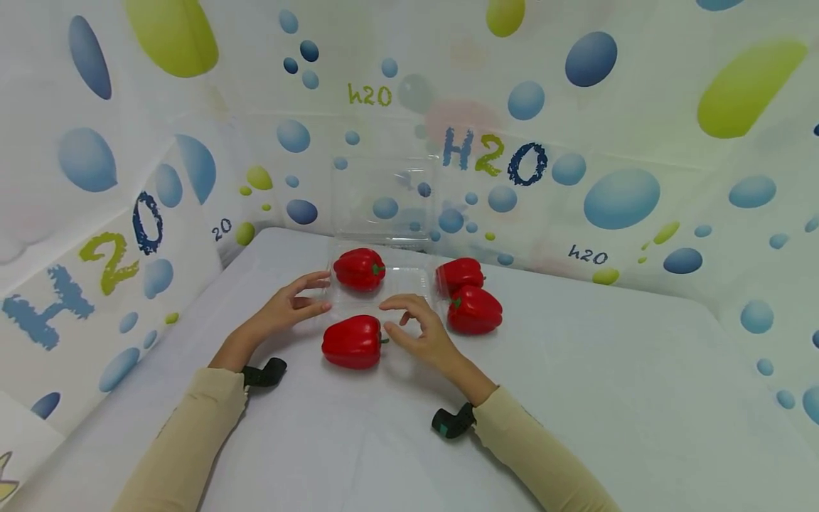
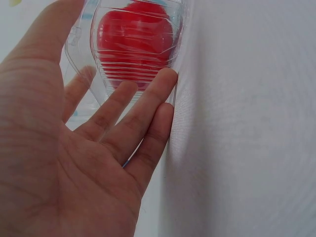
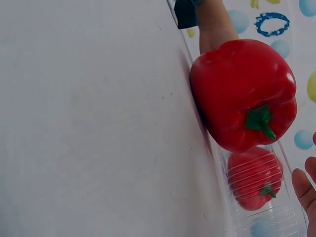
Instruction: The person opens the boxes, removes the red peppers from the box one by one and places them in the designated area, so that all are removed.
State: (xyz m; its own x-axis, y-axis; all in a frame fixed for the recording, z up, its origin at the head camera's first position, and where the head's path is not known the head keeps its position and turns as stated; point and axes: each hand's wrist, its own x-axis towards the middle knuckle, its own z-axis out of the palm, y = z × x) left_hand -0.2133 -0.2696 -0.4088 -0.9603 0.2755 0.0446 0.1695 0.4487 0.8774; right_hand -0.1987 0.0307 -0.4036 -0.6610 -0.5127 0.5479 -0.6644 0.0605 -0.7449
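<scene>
A clear plastic clamshell container [image 1: 409, 279] stands on the table with its lid [image 1: 384, 195] raised at the back. One red bell pepper [image 1: 358, 270] lies in its left part, and it shows through the ribbed wall in both wrist views. My left hand [image 1: 291, 307] rests its extended fingers against the container's left side. Just in front of the container lies another red bell pepper [image 1: 352, 343], its green stem to the right. Beside that stem my right hand [image 1: 424, 331] hovers with thumb and fingers bent apart, holding nothing. In the right wrist view only a few fingertips [image 3: 305, 190] show.
Two more red bell peppers, a nearer one [image 1: 475, 311] and a farther one [image 1: 462, 272], sit together right of the container. White cloth [image 1: 595, 377] covers the table. A patterned backdrop [image 1: 537, 206] rises behind and at the left.
</scene>
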